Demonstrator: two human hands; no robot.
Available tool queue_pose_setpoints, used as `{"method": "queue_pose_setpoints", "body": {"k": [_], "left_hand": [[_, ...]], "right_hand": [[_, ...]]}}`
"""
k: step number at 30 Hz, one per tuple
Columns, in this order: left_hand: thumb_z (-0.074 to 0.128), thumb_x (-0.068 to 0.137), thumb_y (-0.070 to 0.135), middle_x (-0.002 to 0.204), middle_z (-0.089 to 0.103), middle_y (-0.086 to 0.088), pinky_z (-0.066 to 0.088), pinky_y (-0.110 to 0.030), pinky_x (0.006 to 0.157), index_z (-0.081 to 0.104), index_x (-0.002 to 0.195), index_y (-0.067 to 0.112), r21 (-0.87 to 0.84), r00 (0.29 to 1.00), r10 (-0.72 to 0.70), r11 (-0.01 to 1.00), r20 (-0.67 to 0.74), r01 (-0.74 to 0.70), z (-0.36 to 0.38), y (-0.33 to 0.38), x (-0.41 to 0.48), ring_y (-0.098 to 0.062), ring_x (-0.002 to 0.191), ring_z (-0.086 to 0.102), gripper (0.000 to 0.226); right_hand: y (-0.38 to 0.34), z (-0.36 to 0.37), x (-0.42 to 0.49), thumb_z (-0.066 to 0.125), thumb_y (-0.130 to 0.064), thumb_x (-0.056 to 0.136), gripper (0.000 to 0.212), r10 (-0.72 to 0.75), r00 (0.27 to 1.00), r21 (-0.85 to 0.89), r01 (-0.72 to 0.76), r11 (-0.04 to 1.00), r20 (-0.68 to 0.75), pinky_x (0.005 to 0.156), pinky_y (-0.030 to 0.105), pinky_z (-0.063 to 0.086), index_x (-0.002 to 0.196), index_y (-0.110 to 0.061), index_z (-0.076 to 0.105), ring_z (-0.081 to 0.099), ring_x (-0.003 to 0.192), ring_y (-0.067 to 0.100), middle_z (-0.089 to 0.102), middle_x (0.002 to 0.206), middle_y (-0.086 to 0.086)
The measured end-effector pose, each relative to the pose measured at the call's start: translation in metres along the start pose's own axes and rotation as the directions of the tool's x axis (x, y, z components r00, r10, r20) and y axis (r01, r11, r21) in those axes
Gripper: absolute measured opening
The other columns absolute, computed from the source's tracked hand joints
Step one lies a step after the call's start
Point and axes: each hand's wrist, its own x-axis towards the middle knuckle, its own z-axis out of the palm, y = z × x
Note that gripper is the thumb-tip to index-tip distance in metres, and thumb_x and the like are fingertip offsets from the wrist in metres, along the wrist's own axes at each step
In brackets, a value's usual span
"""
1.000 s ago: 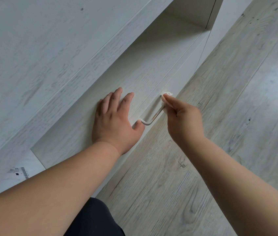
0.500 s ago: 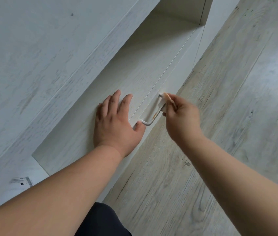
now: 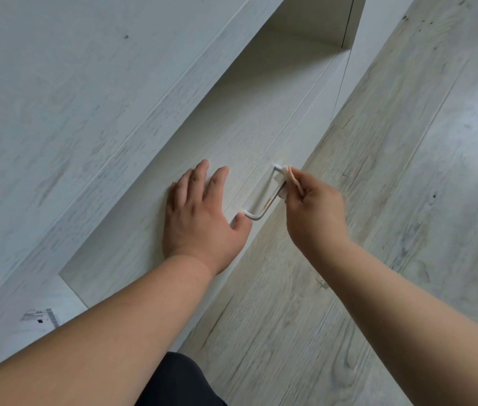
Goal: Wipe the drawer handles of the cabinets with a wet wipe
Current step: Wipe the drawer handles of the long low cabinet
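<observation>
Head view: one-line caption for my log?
Right hand pinches a wet wipe on the drawer handle; left hand rests flat on the cabinet front.

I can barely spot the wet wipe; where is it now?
In the head view, right of centre, the right hand pinches the wet wipe against the far end of the drawer handle.

Count, whole frame:
- Hands: 2. Left hand (image 3: pixel 199 218) at centre, right hand (image 3: pixel 314 212) right of centre.
- Drawer handle (image 3: pixel 269 201): 1, centre.
- Wet wipe (image 3: pixel 281 194): 1, centre.
- Drawer fronts: 2. Upper drawer front (image 3: pixel 261 112), lower drawer front (image 3: pixel 308 124), one seam between.
- Barcode sticker (image 3: pixel 43 316): 1, lower left.
</observation>
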Motion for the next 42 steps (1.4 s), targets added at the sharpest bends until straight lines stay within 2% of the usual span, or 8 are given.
{"method": "queue_pose_setpoints", "body": {"k": [7,16,20,25,29,32,37,42], "left_hand": [[0.046,0.084,0.056,0.171,0.021,0.0,0.019,-0.049,0.127,0.031,0.16,0.031,-0.017,1.0,-0.007,1.0,0.011,0.007,-0.001,0.0,-0.001,-0.023,0.155,0.014,0.081],[0.044,0.084,0.057,0.171,0.018,0.002,0.017,-0.048,0.128,0.029,0.16,0.032,-0.016,1.0,-0.007,1.0,0.02,0.007,0.0,0.0,0.0,-0.022,0.155,0.012,0.081],[0.043,0.084,0.057,0.172,0.018,0.001,0.015,-0.048,0.129,0.028,0.16,0.032,-0.002,1.0,-0.009,1.0,0.021,0.009,-0.001,0.001,0.0,-0.022,0.156,0.012,0.082],[0.044,0.085,0.057,0.172,0.016,0.001,0.014,-0.047,0.129,0.027,0.161,0.033,-0.014,1.0,-0.007,1.0,0.025,0.007,-0.003,0.001,0.0,-0.021,0.156,0.01,0.081],[0.045,0.087,0.057,0.172,0.016,0.001,0.012,-0.046,0.129,0.026,0.161,0.033,-0.009,1.0,0.0,1.0,0.029,0.001,-0.003,0.001,-0.001,-0.022,0.156,0.01,0.08],[0.043,0.084,0.057,0.172,0.018,0.001,0.014,-0.047,0.129,0.028,0.16,0.032,-0.012,1.0,-0.002,1.0,0.016,0.003,-0.002,0.001,0.0,-0.022,0.156,0.012,0.081],[0.045,0.088,0.057,0.172,0.016,0.0,0.013,-0.046,0.129,0.025,0.16,0.033,0.005,1.0,0.01,1.0,0.025,-0.01,-0.002,0.0,0.0,-0.023,0.157,0.011,0.079],[0.044,0.087,0.056,0.171,0.018,0.0,0.012,-0.047,0.129,0.026,0.16,0.032,-0.001,1.0,0.01,1.0,0.013,-0.01,-0.002,0.0,-0.001,-0.023,0.156,0.013,0.079]], "right_hand": [[-0.007,0.009,-0.033,0.045,-0.026,0.106,0.03,-0.065,0.993,-0.148,0.079,0.986,0.096,0.07,0.029,0.033,0.132,-0.014,0.056,0.049,0.078,0.013,0.055,0.085,-0.009],[-0.018,0.008,-0.037,0.034,-0.035,0.109,0.053,-0.056,0.983,-0.026,0.062,0.998,0.173,0.095,0.029,0.04,0.157,-0.012,0.035,0.051,0.113,0.009,0.057,0.12,-0.006],[-0.007,0.008,-0.024,0.038,-0.031,0.111,0.034,-0.046,0.999,0.019,0.046,0.999,0.027,0.063,0.04,0.044,0.121,-0.012,0.064,0.053,0.07,0.019,0.06,0.078,0.002],[-0.006,0.0,-0.017,0.055,-0.037,0.107,0.028,0.06,0.998,0.201,-0.056,0.978,-0.015,0.069,0.018,0.05,0.11,-0.021,0.078,0.063,0.07,-0.001,0.069,0.072,-0.012],[-0.007,-0.002,-0.026,0.067,-0.039,0.1,0.016,0.176,0.981,0.257,-0.191,0.947,0.081,0.081,0.037,0.063,0.091,-0.027,0.073,0.074,0.08,0.006,0.076,0.081,-0.012],[-0.011,-0.009,-0.006,0.07,-0.04,0.097,0.019,0.209,0.976,0.297,-0.22,0.929,0.067,0.08,0.045,0.063,0.104,-0.023,0.064,0.076,0.076,0.01,0.076,0.087,-0.004],[-0.003,-0.002,-0.014,0.07,-0.032,0.098,0.012,0.17,0.979,0.212,-0.191,0.958,0.113,0.075,0.043,0.064,0.097,-0.023,0.062,0.074,0.071,0.01,0.074,0.082,-0.006],[-0.008,-0.009,0.007,0.069,-0.036,0.099,0.023,0.186,0.982,0.294,-0.187,0.937,0.033,0.058,0.022,0.053,0.087,-0.018,0.061,0.071,0.065,0.006,0.072,0.069,-0.011]]}}
